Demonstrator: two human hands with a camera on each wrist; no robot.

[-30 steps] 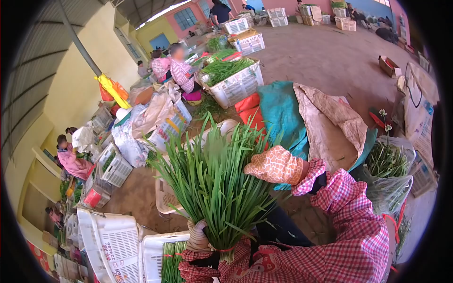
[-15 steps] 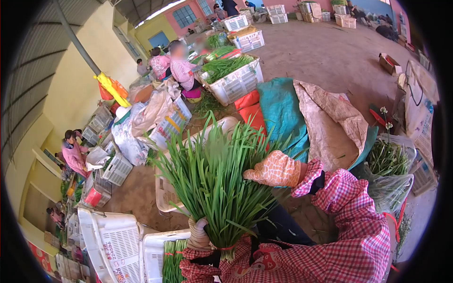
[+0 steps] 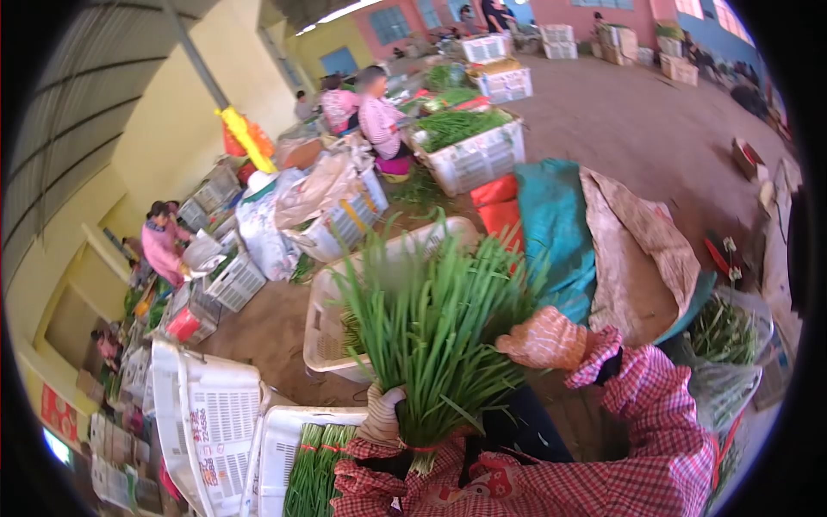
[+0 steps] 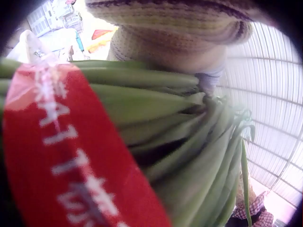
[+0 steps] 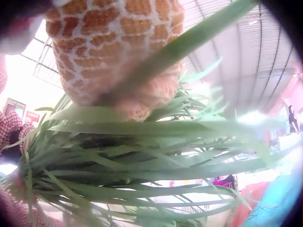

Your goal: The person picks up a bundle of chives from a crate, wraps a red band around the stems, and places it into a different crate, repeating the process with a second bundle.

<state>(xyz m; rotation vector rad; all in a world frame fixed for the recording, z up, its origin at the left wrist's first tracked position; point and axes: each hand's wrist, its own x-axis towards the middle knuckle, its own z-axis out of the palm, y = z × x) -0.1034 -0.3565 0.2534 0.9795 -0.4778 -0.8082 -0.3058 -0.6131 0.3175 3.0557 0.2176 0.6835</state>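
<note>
A large bunch of garlic chives [image 3: 439, 319] stands upright in front of the body, leaves fanning upward. My left hand [image 3: 381, 418], in a striped knit glove, grips it low on its left side. Around the stalks runs a red band [image 3: 420, 449]; in the left wrist view it is a broad red tape [image 4: 80, 142] with white lettering. My right hand [image 3: 544, 338], in an orange-and-white patterned glove, has its fingertips at the right edge of the leaves. In the right wrist view a long leaf crosses this glove [image 5: 118, 56], and leaves hide the fingertips; I cannot tell whether they pinch any.
Tied green bunches [image 3: 314, 465] lie in a white crate [image 3: 314, 415] at lower left, beside a tilted white crate [image 3: 220, 431]. Another white crate [image 3: 323, 345] stands behind the chives. Teal sheeting [image 3: 556, 233] and a brown sack [image 3: 616, 276] lie to the right. Seated people work farther back.
The head view has swung left, so the scene sits farther right in it. Both hands keep their places at the bunch. A person at far left has leaned toward a crate.
</note>
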